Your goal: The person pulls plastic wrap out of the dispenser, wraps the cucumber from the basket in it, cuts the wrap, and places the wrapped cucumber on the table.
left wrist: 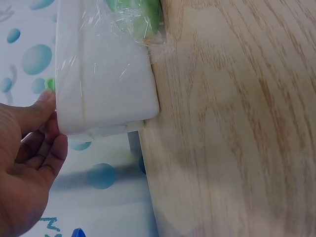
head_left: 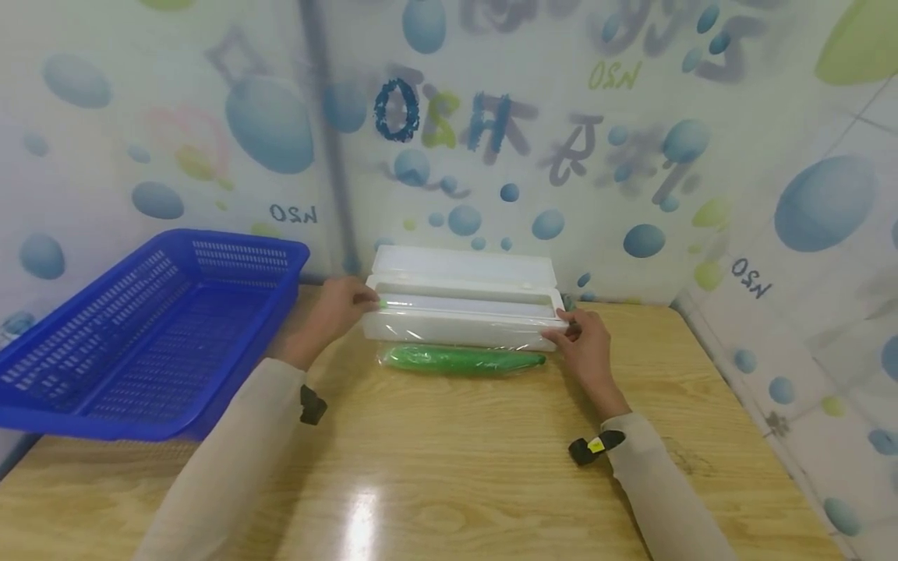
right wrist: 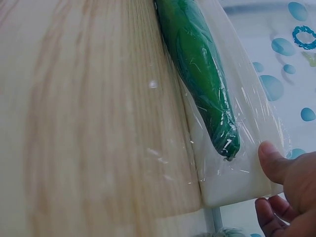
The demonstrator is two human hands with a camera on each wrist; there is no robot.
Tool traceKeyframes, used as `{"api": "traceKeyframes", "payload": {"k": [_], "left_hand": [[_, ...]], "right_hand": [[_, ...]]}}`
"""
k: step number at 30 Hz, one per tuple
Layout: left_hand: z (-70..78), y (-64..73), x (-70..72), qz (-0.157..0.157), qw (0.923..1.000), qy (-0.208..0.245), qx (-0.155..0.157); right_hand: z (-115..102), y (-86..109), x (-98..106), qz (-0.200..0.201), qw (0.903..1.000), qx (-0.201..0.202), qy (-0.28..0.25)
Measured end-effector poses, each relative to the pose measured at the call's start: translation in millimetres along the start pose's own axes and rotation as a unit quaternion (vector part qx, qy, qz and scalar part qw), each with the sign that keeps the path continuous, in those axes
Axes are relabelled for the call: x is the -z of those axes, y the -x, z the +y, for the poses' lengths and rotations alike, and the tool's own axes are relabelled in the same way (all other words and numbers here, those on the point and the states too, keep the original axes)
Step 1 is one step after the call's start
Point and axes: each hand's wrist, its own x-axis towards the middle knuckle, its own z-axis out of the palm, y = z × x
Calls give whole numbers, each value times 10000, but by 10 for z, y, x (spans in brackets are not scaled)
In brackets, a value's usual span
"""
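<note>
A long white cling film box (head_left: 459,327) lies at the back of the table, lid (head_left: 463,266) raised, with a white roll (head_left: 470,305) inside. Clear film comes over its front and covers a green cucumber (head_left: 463,360) lying along it. At the box's left end, my left hand (head_left: 344,305) pinches a small green slider (left wrist: 50,84), its other fingers curled by the corner. My right hand (head_left: 584,343) grips the opposite end, thumb on the front face and fingers round the end. In the right wrist view, wrinkled film wraps the cucumber's tip (right wrist: 228,145).
A blue plastic basket (head_left: 231,366) with slotted sides stands at the left of the wooden table (head_left: 435,467). Close behind the box rises a wall (head_left: 491,210) with printed bubbles; another wall borders the right edge.
</note>
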Motion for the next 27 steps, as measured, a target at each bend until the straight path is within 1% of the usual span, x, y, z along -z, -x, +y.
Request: {"api": "traceKeyframes", "payload": {"k": [5, 11, 19, 27], "left_hand": [[-9, 16, 26, -38, 10000, -33, 32], [-7, 19, 50, -67, 9999, -106, 62], [-26, 25, 74, -155, 9995, -162, 230], [-112, 53, 106, 15, 9990, -156, 422]], "right_hand": [[-15, 6, -15, -28, 10000, -52, 16], [-19, -2, -17, 12, 10000, 49, 53], [-14, -3, -23, 22, 10000, 60, 28], [10, -1, -26, 12, 10000, 69, 55]]}}
